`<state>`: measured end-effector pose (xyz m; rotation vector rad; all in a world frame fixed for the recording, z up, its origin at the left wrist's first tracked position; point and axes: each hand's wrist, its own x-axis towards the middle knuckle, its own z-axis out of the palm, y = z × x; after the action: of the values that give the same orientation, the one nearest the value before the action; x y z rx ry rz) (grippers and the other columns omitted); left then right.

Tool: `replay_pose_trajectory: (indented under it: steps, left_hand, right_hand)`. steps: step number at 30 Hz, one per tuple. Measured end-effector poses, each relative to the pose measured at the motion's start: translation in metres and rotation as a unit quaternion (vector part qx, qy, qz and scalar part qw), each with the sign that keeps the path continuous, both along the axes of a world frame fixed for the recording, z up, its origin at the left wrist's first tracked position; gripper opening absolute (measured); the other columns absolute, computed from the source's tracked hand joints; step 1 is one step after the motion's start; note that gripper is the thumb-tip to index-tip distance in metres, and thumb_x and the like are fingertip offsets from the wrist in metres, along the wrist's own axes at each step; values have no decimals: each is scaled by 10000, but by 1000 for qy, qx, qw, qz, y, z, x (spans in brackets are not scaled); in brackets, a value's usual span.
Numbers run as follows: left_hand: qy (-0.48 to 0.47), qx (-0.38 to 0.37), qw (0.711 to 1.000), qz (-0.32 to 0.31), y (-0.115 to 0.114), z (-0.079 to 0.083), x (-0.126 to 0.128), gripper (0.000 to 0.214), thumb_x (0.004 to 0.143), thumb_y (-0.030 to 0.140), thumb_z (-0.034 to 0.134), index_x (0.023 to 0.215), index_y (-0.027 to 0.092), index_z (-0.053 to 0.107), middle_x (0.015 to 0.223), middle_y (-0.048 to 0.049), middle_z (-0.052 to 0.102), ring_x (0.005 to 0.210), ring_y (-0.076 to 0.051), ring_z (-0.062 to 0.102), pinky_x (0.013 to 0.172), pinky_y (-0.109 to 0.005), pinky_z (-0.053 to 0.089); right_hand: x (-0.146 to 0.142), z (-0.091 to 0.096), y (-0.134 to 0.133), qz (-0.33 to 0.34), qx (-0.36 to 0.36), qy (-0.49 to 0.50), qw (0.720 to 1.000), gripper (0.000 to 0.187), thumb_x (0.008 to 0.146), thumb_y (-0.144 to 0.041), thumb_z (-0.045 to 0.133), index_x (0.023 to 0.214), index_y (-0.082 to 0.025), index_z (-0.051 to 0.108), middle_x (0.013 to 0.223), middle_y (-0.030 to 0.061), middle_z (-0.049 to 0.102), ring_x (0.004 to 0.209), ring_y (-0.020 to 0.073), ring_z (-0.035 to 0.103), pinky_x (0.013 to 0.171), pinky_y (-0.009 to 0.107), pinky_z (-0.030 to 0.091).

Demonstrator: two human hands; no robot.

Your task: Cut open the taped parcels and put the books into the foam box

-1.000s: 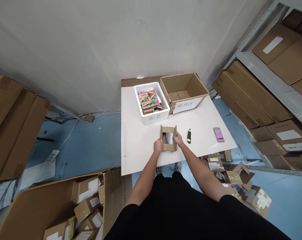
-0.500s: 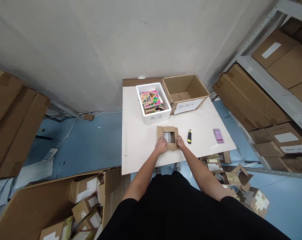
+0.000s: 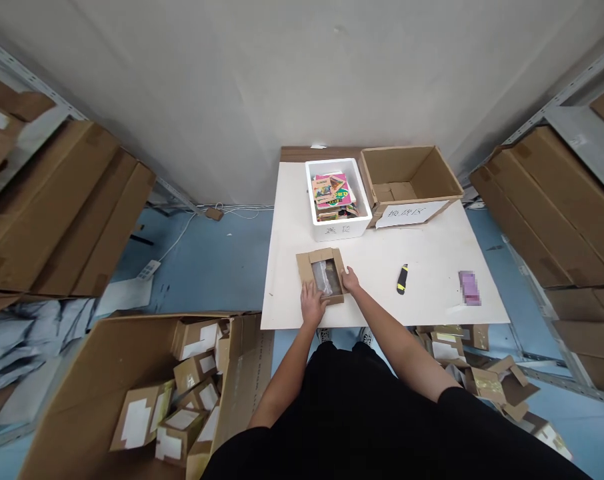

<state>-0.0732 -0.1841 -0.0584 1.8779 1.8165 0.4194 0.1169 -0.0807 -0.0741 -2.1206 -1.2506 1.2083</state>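
A small open cardboard box (image 3: 335, 299) sits near the front edge of the white table, its flaps folded outward. Inside lies a clear plastic bag (image 3: 323, 277); what it contains is too unclear to tell. My left hand (image 3: 313, 305) grips the near left corner and flap of the box, fingers over the cardboard. On the opposite side, my right hand (image 3: 351, 279) is closed around the right wall. A black and yellow box cutter (image 3: 402, 279) lies on the table, to the right of my right hand.
Behind the small box stand a white foam bin (image 3: 338, 231) of colourful packets and a large open carton (image 3: 412, 193) with a handwritten label. A blurred purple item (image 3: 469, 288) lies at right. Left of the table, a big carton (image 3: 242, 360) holds several small boxes. Shelves flank both sides.
The box's left flap is spread wider and more of its inside shows. My left hand has moved to the near left corner. The view has turned left.
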Motion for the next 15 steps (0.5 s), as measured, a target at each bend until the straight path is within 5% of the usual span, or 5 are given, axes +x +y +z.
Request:
replay_pose_trajectory:
  steps: [3,7,10,15]
  left_hand:
    - [-28,-2,999,-15,1,-9,2,101,938,259,723,992,219,799,1695,-119,429,1654,-377,159,1314,-650,251]
    - [-55,-2,998,-34,9,-17,6,102,928,182,699,927,208,798,1684,-106,448,1650,-374,181,1295,-688,270]
    - [-65,-2,997,-36,10,-21,6,103,918,173,711,914,215,804,1685,-100,447,1653,-366,175,1302,-683,261]
    - [-66,-10,997,-39,9,-22,6,141,908,144,718,965,225,819,1706,-83,416,1655,-366,167,1314,-665,247]
  right_hand:
    - [-4,17,7,28,81,-81,993,656,911,-206,556,1562,-153,494,1537,194,544,1438,327,496,1217,480,411]
    - [-19,29,8,194,192,-41,961,564,902,-137,516,1452,-221,610,1495,119,579,1419,261,513,1227,406,394]
    - [-37,24,1,244,118,-52,961,636,890,-191,618,1521,-197,546,1547,149,527,1439,282,507,1209,400,407]
    - [-59,11,-6,211,-16,-125,969,1026,833,-345,802,1701,-234,267,1723,216,258,1458,378,508,1149,429,459]
